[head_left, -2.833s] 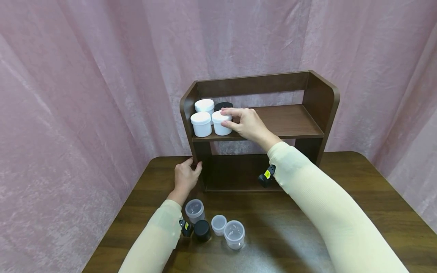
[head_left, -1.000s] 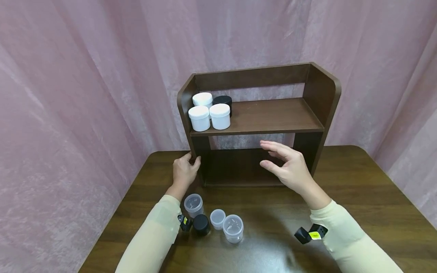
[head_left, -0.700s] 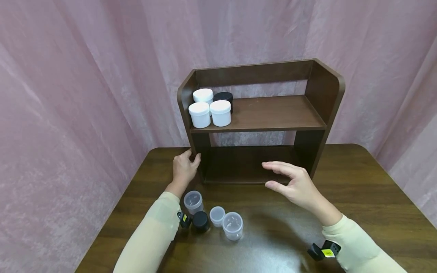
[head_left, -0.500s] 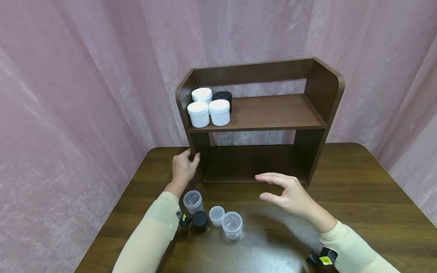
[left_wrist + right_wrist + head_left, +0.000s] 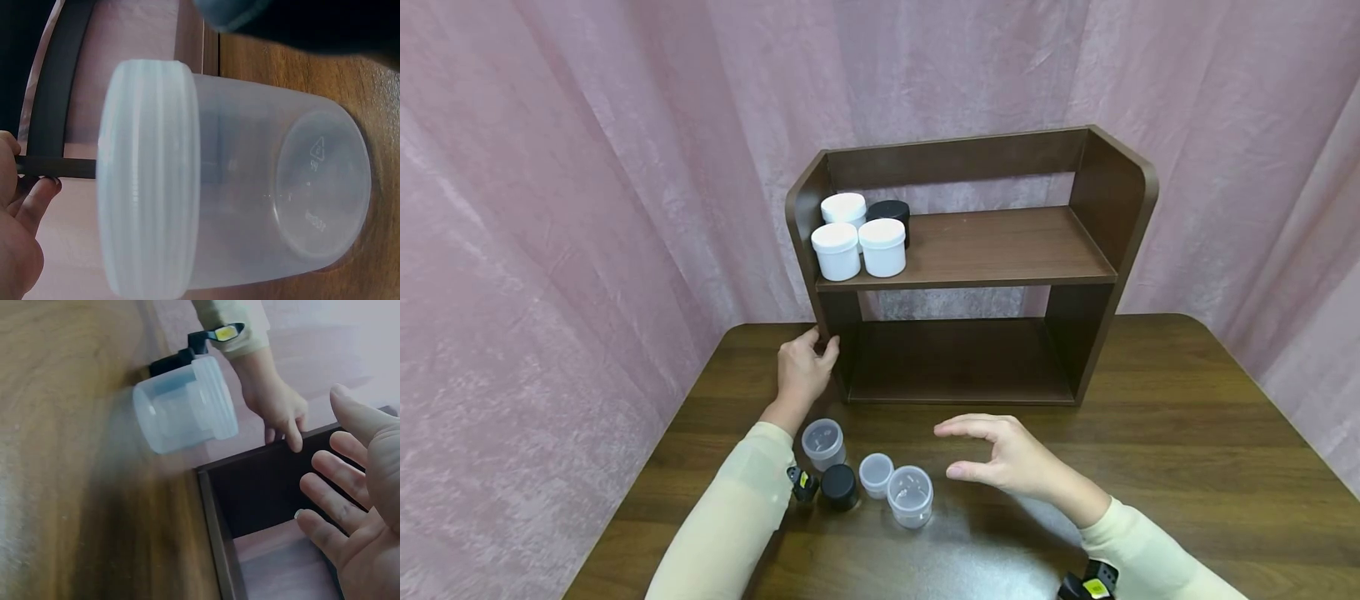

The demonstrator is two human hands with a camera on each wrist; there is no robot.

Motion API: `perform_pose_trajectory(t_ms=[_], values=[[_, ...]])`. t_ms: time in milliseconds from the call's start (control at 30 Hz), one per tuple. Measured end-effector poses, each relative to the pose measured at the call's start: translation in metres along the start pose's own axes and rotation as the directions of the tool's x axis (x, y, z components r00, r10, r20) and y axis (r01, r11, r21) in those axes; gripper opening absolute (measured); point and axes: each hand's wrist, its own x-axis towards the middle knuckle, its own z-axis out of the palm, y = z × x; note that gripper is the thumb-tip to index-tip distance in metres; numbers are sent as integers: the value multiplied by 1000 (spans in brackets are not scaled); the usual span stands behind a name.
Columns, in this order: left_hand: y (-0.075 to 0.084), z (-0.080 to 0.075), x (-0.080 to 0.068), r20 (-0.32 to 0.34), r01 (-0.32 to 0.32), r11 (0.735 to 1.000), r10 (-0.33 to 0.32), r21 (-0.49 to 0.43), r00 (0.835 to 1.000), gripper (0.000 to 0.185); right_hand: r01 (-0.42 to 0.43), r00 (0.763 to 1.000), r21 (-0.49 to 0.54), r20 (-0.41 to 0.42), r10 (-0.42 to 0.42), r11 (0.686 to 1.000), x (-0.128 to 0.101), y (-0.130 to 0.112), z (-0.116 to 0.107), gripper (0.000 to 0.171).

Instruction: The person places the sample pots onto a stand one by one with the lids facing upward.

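**Open right hand hovered beside the clear jars while the left held the shelf post**

At the far left, a pink draped curtain (image 5: 550,208) closed off the scene behind a dark brown wooden table (image 5: 1187,433). The left hand (image 5: 803,371) lay against the lower left upright of the dark brown two-tier wooden shelf unit (image 5: 1105,208), thumb and fingers curled round the post's front edge; the left wrist view showed fingertips (image 5: 37,194) on that dark edge. On the upper board, at its left end, stood three white lidded plastic jars (image 5: 859,242) packed close together, with a black-lidded jar (image 5: 891,212) just behind them.

On the table in front of the left forearm stood a cluster of four small containers: a clear plastic jar with a translucent screw lid (image 5: 823,442) nearest the left wrist, a small black round jar (image 5: 839,487) just in front of it, a small translucent cup-shaped jar (image 5: 877,475) beside that, and a larger clear plastic jar (image 5: 911,496) at the right end of the group. The left wrist view was filled by one clear lidded jar (image 5: 237,187) standing on the wood.

Right of the cluster, the right hand (image 5: 1007,458) hovered above the table, near the larger clear jar but apart from it, fingers straight and spread, thumb held away, gripping nothing. The right wrist view showed its open palm (image 5: 369,506) facing the shelf's lower opening, with a clear jar (image 5: 184,406) blurred beyond
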Motion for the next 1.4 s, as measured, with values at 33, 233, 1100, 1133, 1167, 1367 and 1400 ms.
perform_pose_trajectory(t_ms=[33, 233, 1100, 1133, 1167, 1367, 1400], values=[[0, 0, 0, 3, 1, 1000, -1, 0, 1000, 16, -2, 1000, -6, 15, 2, 1000, -1, 1, 2, 43], [0, -1, 0, 17, 6, 1000, -6, -2, 1000, 18, -12, 993, -36, 120, 16, 999, -3, 2, 12, 48], [0, 0, -1, 6, -3, 1000, 3, -5, 1000, 16, -32, 975, -19, 218, 35, 999, 2, 9, 48, 52], [0, 0, -1, 6, -3, 1000, 3, -6, 1000, 17, -27, 976, -18, 217, 31, 999, 1, 9, 49, 52], [0, 0, -1, 5, -4, 1000, 4, -5, 1000, 17, -25, 976, -19, 216, 29, 1000, 1, 9, 50, 52], [1, 0, -1, 4, -6, 1000, 6, 13, 1000, 18, -25, 977, -36, 209, 32, 999, 1, 9, 50, 55], [1, 0, -1, 7, -4, 1000, 4, 13, 1000, 18, -29, 977, -38, 210, 37, 999, 0, 10, 50, 55]])
